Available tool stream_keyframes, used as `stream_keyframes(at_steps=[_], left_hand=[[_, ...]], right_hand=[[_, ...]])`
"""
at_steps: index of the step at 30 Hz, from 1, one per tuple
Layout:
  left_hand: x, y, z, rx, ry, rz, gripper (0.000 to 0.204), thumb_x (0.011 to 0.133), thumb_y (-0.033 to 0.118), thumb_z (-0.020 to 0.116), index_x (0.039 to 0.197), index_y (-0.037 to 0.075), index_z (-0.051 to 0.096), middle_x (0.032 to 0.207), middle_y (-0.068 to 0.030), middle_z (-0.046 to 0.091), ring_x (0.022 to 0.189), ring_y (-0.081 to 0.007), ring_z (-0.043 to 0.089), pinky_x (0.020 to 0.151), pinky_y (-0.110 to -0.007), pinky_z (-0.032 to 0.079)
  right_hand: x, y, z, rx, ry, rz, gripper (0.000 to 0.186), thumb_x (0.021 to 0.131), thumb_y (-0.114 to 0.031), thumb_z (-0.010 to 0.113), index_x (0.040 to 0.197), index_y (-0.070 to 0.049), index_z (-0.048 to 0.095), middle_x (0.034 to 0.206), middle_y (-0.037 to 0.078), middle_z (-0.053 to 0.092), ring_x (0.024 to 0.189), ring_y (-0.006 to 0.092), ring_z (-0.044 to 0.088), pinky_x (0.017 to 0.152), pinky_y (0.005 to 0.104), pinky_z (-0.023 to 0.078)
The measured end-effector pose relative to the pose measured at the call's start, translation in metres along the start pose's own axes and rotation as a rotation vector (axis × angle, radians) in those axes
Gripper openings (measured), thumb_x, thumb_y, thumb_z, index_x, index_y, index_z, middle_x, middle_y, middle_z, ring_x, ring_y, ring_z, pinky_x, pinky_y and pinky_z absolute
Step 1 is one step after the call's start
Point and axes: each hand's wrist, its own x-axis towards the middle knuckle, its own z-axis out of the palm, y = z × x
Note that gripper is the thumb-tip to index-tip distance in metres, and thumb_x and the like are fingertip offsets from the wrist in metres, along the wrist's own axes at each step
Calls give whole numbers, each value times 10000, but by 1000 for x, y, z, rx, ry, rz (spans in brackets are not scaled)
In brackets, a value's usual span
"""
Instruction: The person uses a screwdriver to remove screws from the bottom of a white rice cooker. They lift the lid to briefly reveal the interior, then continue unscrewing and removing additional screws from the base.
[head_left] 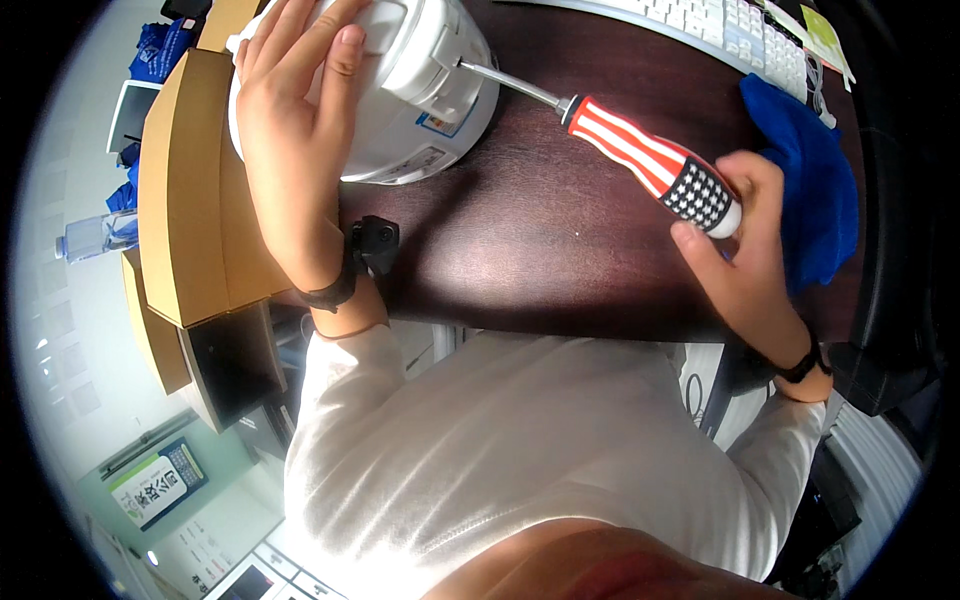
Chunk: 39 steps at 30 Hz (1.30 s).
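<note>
A white rounded appliance, which looks like a rice cooker (405,140), stands on the dark wooden table (600,270) at the upper left. My left hand (300,120) lies over its top with the fingers stretched out. In my right hand (745,215) is the butt end of a screwdriver (640,155). Its handle has red and white stripes and white stars on a dark patch. The metal shaft points up and left, and its tip meets the hinge-like housing (440,75) on the cooker's side. Whether the tip sits in a screw is too small to tell.
A white keyboard (700,25) lies along the far edge, with a blue cloth (810,190) right of my right hand. Cardboard boxes (190,190) stand close on the left. Beyond them is a clear plastic bottle (95,237). A black chair edge (890,300) borders the right side.
</note>
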Motion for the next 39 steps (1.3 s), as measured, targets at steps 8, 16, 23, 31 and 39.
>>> stream_keyframes(at_steps=[8, 16, 23, 31, 39], left_hand=[[-1, 4, 2, -8, 18, -22, 248, 911, 207, 518, 1067, 102, 679, 1140, -112, 618, 1096, -256, 555, 948, -355, 397], [-2, -1, 0, -27, -6, -34, 249, 911, 206, 531, 1087, 106, 675, 1153, -115, 612, 1100, -243, 552, 944, -341, 397], [-1, 0, 1, -11, -5, -40, 245, 913, 190, 527, 1086, 99, 675, 1148, -118, 612, 1091, -245, 558, 931, -339, 408], [-2, -3, -1, 4, -14, -10, 244, 913, 195, 525, 1081, 106, 678, 1149, -120, 613, 1101, -248, 555, 932, -349, 411], [-3, -5, 0, 0, -10, -7, 250, 911, 208, 525, 1090, 121, 678, 1159, -109, 613, 1114, -251, 547, 945, -365, 405]], right_hand=[[17, -4, -24, 547, -332, 742, 494, 944, -472, 396, 876, -12, 562, 525, 1, 471, 404, 82, 429, 396, 232, 358], [7, -19, -8, 514, -132, 749, 418, 960, -426, 405, 1048, -22, 463, 609, 5, 435, 415, 60, 370, 365, 208, 313], [2, 2, 1, -49, 21, 48, 324, 912, -174, 548, 1171, -23, 425, 908, 97, 513, 743, 133, 559, 643, 253, 477], [1, 0, 15, 236, 20, 162, 378, 841, -75, 618, 1182, -15, 465, 1001, 86, 504, 879, 168, 524, 780, 318, 434], [16, 8, 8, 1067, 94, 732, 297, 957, -286, 461, 912, -7, 553, 783, 56, 527, 699, 125, 463, 639, 268, 375]])
